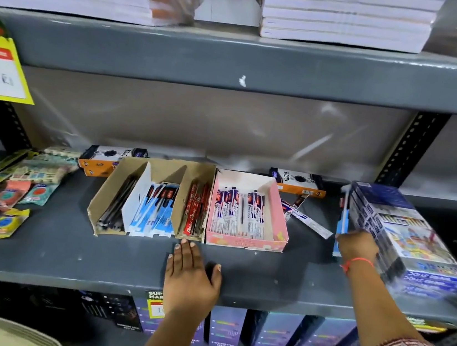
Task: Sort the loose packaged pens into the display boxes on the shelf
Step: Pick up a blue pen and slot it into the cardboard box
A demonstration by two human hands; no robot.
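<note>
Left hand (pixel 189 272) flat and empty on the shelf (pixel 65 253); right hand (pixel 356 244) gripping blue packaged pens (pixel 343 217).
Loose pens (pixel 307 219) lie beside the pink display box (pixel 244 240) (my reach could knock the stacked boxes (pixel 410 240)).

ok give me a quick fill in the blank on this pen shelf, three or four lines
1. The white-packaged pens lie in the ____ box.
2. The left hand rests flat on the ____ in front of the boxes.
3. The red pens sit in the brown cardboard box's ____ compartment.
4. The right hand holds blue-packaged ____.

Missing words: pink; shelf; right; pens
</note>
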